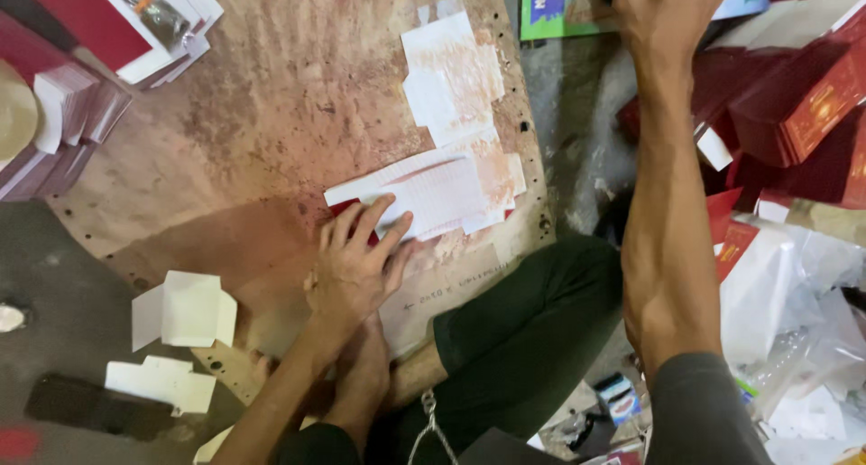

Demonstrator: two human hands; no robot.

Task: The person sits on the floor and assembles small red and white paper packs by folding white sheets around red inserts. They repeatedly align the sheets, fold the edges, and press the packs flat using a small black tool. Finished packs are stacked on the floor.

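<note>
My left hand (354, 268) presses flat on a white card (424, 193) on the bench (271, 113); my right hand (663, 5) reaches far ahead, grip hidden

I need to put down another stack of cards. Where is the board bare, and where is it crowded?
The board is bare across its left and middle, between the card stacks top left and the white sheets. The near edge is crowded: the left hand presses a flat card. Right of the board, red boxes pile up.

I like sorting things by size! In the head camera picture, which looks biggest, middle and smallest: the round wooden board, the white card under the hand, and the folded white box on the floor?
1. Round wooden board
2. White card under the left hand
3. Folded white box; close to the card, so unsure.
</note>
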